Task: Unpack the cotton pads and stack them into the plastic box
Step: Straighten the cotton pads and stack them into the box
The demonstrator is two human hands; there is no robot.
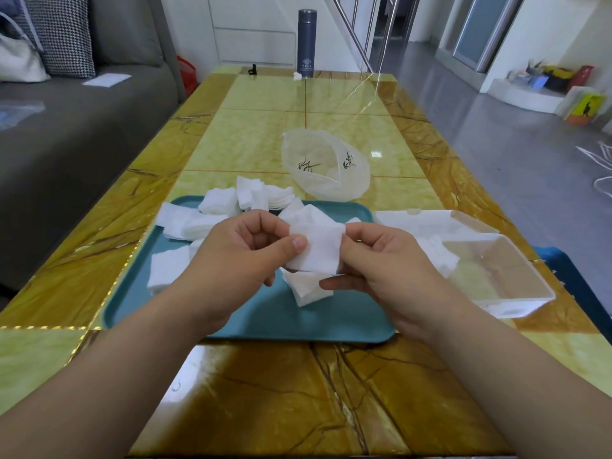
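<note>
Cotton pads [319, 250], white and square: we pinch a small stack between our left hand [238, 260] and right hand [390, 270] above the teal plastic tray [331, 323]; the clear plastic box [506, 270] lies just right of it.

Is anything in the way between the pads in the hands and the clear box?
Nothing visible. The left hand and right hand pinch the cotton pads above the teal tray; the plastic box sits open just to the right.

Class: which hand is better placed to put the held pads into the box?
Right. The right hand pinches the pads, and the box lies right of it, away from the left hand.
</note>
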